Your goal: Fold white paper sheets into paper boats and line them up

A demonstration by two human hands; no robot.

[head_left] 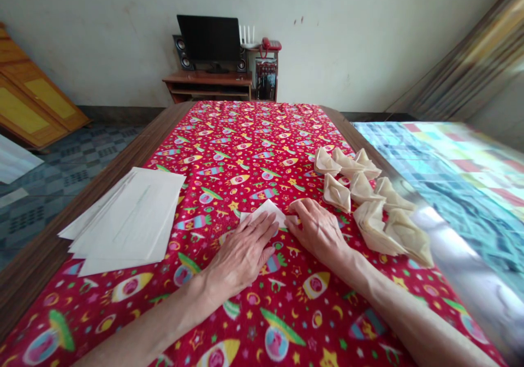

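Observation:
A small white sheet of paper (269,209), folded to a point at its far side, lies on the red patterned cloth (245,154) in front of me. My left hand (248,244) rests flat on the near left part of the paper, its fingers stretched out. At the paper's right edge, my right hand (317,228) has its fingers bent, with thumb and fingertips closed on that edge. Both hands cover much of the sheet. To the left lies a loose stack of white paper sheets (131,214). Several folded paper pieces (370,225), cream and boat-like, are grouped in rows on the right.
Brown wooden table edges (135,151) show beside the cloth. A bed with a blue checked cover (442,176) adjoins on the right. By the far wall stands a desk (208,78) with a monitor (208,38), speakers and a red telephone (270,45). A wooden cabinet (36,94) is at left.

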